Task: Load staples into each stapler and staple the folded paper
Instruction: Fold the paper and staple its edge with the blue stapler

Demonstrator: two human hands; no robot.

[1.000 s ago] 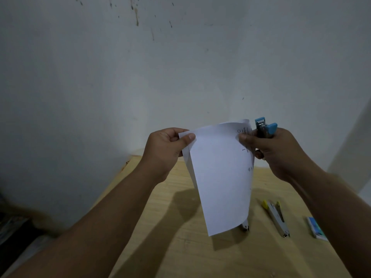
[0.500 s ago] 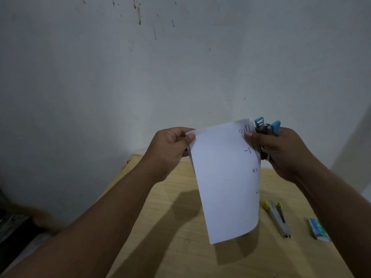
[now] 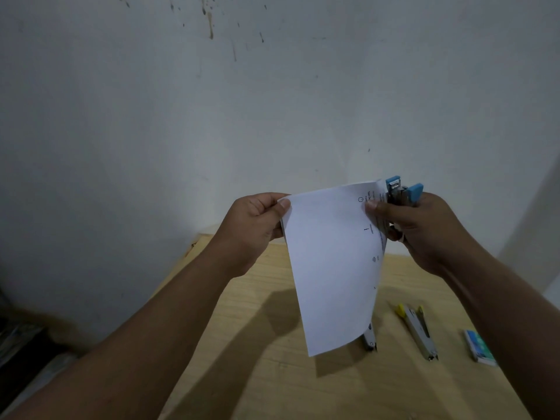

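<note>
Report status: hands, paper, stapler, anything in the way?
Left hand pinches folded paper at its top corner. Right hand grips blue stapler at the opposite corner. Yellow stapler and staple box lie on table, clear of the work.

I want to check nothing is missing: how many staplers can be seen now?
3: a blue stapler in the right hand, a yellow stapler on the table, and a third stapler mostly hidden behind the paper.

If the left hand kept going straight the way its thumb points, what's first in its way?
The folded white paper it already pinches; past that, probably the right hand gripping the blue stapler, though depth is unclear.
</note>
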